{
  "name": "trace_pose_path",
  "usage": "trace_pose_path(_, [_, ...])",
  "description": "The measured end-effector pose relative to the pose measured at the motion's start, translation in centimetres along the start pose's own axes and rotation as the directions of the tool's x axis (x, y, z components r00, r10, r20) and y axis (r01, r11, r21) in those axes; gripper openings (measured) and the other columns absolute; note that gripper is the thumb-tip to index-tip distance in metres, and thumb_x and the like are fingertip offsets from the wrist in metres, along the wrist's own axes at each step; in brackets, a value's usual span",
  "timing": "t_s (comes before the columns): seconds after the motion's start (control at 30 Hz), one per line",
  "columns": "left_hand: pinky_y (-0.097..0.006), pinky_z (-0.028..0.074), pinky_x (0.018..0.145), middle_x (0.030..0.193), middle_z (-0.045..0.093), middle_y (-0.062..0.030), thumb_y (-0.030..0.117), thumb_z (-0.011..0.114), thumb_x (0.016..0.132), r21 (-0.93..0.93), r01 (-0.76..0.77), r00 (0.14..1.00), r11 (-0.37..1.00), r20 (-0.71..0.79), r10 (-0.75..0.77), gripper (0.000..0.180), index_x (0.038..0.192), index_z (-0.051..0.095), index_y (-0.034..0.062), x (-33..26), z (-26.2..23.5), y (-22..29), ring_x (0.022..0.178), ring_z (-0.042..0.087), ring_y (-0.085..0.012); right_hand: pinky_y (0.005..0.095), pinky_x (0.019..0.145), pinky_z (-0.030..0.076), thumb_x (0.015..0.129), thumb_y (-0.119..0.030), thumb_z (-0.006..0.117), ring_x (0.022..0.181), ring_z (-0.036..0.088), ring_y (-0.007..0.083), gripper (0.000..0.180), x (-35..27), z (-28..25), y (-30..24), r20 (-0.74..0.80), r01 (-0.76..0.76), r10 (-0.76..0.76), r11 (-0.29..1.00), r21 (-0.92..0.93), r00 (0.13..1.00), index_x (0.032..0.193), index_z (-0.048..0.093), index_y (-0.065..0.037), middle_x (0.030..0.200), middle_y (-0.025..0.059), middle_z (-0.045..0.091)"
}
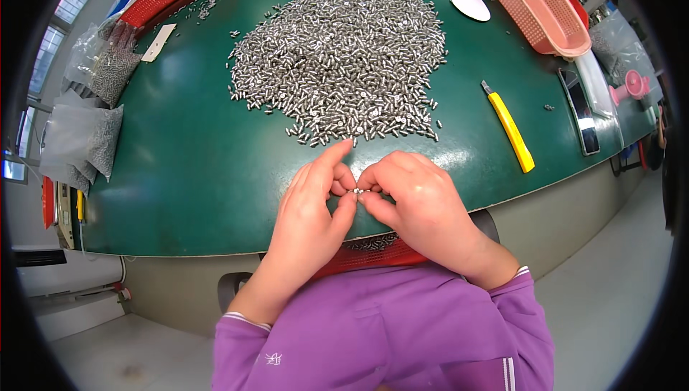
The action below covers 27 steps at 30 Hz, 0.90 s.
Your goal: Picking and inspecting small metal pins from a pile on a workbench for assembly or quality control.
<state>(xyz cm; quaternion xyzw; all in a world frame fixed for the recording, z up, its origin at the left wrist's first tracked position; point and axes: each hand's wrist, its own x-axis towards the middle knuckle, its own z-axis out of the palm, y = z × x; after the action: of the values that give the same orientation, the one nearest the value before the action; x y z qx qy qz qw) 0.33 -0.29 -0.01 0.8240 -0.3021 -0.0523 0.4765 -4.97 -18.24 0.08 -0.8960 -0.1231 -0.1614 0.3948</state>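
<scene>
1. My L hand (307, 201): thumb + bent fingers pinching tiny silvery metal pcs (357, 191); index stretched fwd, wrist angled in.
2. My R hand (423, 197): thumb + index closed on same pcs from R, knuckles up.
3. Pcs btwn both hands' fingertips, nr edge of green table (179, 175).
4. Fwd of grip: pile of bullet-shaped metal pins (344, 61). To R: yellow utility knife (513, 132).

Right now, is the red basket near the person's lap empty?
Not empty: metal parts show inside the red basket; how full, I cannot tell.
</scene>
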Motion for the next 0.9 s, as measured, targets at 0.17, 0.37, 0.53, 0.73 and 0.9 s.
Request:
trace_pose_path(0.17, [-0.027, 0.046, 0.079, 0.095, 0.062, -0.0003, -0.01, 0.067, 0.083, -0.028, 0.02, 0.999, 0.999, 0.032, -0.019, 0.065, 0.144, 0.053, 0.0045, 0.0, -0.4, 0.1, 0.087, 0.057, -0.0122, 0.0454, 0.071, 0.051, 0.08, -0.004, 0.076, 0.082, 0.06, 0.0351, 0.019, 0.0, -0.1, 0.2, 0.012, 0.008, -0.008, 1.0, 0.019, 1.0, 0.093, 0.061, -0.005, 0.086, 0.0117, 0.058])
trace_pose_path(0.37, [-0.028, 0.047, 0.08, 0.097, 0.062, -0.0017, -0.012, 0.064, 0.082, -0.044, -0.017, 0.999, 0.999, 0.028, 0.018, 0.069, 0.148, 0.05, 0.0042, -0.3, -0.4, -0.5, 0.088, 0.057, -0.0128, 0.0459, 0.074, 0.051, 0.078, -0.003, 0.078, 0.085, 0.061, 0.0359, 0.024, -0.1, -0.3, 0.4, 0.024, 0.0, -0.001, 0.999, 0.039, 1.0, 0.098, 0.063, -0.005, 0.09, 0.0117, 0.061])
trace_pose_path(0.53, [-0.034, 0.052, 0.083, 0.107, 0.062, -0.0096, -0.014, 0.058, 0.082, -0.046, -0.07, 0.997, 0.996, 0.029, 0.071, 0.075, 0.153, 0.042, 0.0039, -0.6, -0.6, -1.1, 0.091, 0.06, -0.0208, 0.0457, 0.076, 0.052, 0.076, -0.003, 0.079, 0.089, 0.062, 0.0358, 0.03, 0.0, -0.4, 0.3, 0.046, -0.03, 0.028, 0.998, 0.052, 0.999, 0.102, 0.065, -0.005, 0.095, 0.012, 0.062])
trace_pose_path(0.73, [-0.03, 0.051, 0.087, 0.12, 0.057, -0.0117, -0.015, 0.049, 0.081, -0.187, -0.051, 0.991, 0.981, -0.13, 0.026, 0.077, 0.155, 0.039, 0.0026, -1.0, -0.2, -2.3, 0.098, 0.058, -0.0176, 0.0454, 0.075, 0.051, 0.08, -0.004, 0.076, 0.089, 0.06, 0.0343, 0.024, 0.5, 0.4, -0.5, 0.024, 0.049, -0.049, 0.999, 0.002, 0.999, 0.101, 0.065, -0.005, 0.095, 0.0123, 0.059])
trace_pose_path(0.9, [-0.031, 0.051, 0.09, 0.122, 0.056, -0.0124, -0.014, 0.05, 0.081, -0.187, -0.053, 0.991, 0.981, -0.127, 0.03, 0.076, 0.154, 0.04, 0.0023, -0.8, -0.2, -2.1, 0.102, 0.057, -0.0186, 0.044, 0.073, 0.05, 0.084, -0.005, 0.073, 0.085, 0.058, 0.0328, 0.014, 0.0, 0.6, 0.0, 0.099, 0.128, -0.127, 0.992, -0.002, 0.987, 0.093, 0.062, -0.004, 0.093, 0.0114, 0.056])
